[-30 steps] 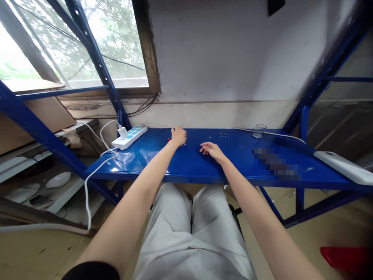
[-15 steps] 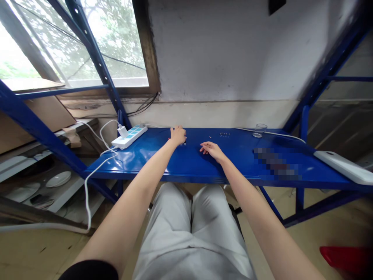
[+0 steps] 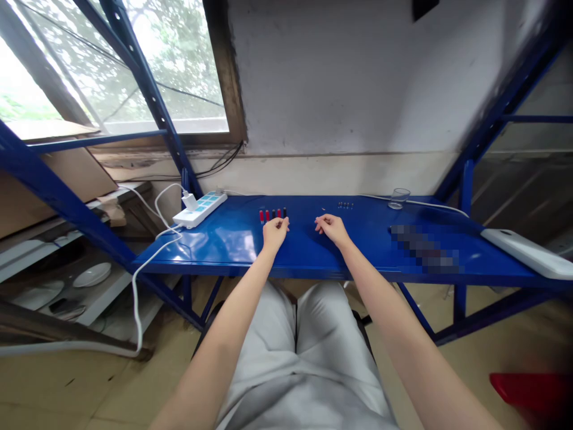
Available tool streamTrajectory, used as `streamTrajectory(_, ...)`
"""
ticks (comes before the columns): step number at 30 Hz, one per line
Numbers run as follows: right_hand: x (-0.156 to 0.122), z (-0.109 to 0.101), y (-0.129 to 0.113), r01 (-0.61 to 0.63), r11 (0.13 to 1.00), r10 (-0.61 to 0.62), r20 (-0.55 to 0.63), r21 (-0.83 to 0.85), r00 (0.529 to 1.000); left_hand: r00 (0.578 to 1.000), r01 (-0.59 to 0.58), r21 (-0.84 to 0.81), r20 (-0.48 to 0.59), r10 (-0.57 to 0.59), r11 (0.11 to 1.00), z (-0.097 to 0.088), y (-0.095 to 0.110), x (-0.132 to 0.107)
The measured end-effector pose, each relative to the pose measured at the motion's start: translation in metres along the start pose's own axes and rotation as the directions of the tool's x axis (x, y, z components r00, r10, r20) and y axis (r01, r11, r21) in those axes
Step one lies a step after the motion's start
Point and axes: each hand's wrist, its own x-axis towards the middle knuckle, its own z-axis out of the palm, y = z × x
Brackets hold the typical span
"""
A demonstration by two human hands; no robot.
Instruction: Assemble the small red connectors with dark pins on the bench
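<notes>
My left hand (image 3: 276, 232) is over the blue tabletop (image 3: 233, 239), its thumb and fingers pinched together. Whatever lies between those fingertips is too small to make out. Just beyond them several small red and black cylinders stand in a row, among them a red cylinder (image 3: 261, 216) at the left end and a black cylinder (image 3: 285, 212) at the right end. To the right, my right hand (image 3: 332, 228) hovers with its fingers curled together; their contents, if any, are hidden. Several tiny metallic pieces (image 3: 345, 205) sit in rows beyond it.
A white power strip (image 3: 200, 210) with a plugged-in charger lies at the left. A clear glass (image 3: 399, 199) stands at the back right. Nearer, a blurred-out dark object (image 3: 423, 248) and a white flat device (image 3: 526, 252) lie on the right. Blue posts (image 3: 466, 191) frame the table.
My left hand has drawn back toward me from the row of cylinders, uncovering them, with its fingers pinched. My right hand has shifted slightly right and its fingers have curled in.
</notes>
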Motion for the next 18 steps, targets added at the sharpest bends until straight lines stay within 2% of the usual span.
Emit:
streamTrajectory(3,-0.006,-0.004,-0.002,0.085,0.981,-0.091,-0.024,-0.176,0.996,0.998,0.045,-0.001,-0.035,-0.045,0.999,-0.003,-0.006,-0.004)
streamTrajectory(6,-0.011,-0.006,-0.007,0.107,0.957,-0.121,-0.038,-0.269,0.992,0.997,0.054,0.016,-0.049,-0.053,0.998,-0.003,-0.006,-0.003)
streamTrajectory(12,-0.011,-0.006,-0.007,0.127,0.927,-0.148,-0.032,-0.353,0.988,0.998,0.050,-0.021,-0.028,-0.050,0.999,-0.005,0.000,-0.005)
streamTrajectory(18,-0.009,-0.006,-0.002,0.127,0.918,-0.148,-0.026,-0.376,0.989,0.998,0.055,-0.022,-0.023,-0.055,0.998,-0.004,-0.004,-0.004)
